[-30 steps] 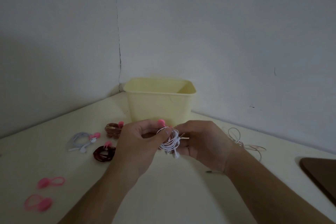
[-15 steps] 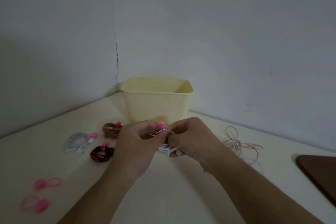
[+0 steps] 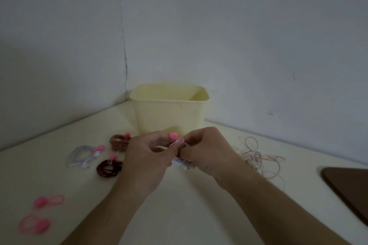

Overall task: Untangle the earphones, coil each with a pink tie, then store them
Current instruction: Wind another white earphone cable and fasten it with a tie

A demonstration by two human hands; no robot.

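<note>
our fingers [image 3: 175, 148] of both hands pinch the white coil [image 3: 179, 162] and pink tie [image 3: 173, 136].
if we ease off, the loops between them could spring loose.

- Two bare forearms enter from the bottom edge, no sleeves anywhere in view
- left hand [image 3: 147, 162]: no ring, no watch, no band at the wrist; knuckles and back of the hand plainly seen
- right hand [image 3: 207, 151]: likewise unadorned (wrist bare too), no glove
- Nails too small and dim to describe; the light is low, so fine marks cannot be told
</note>
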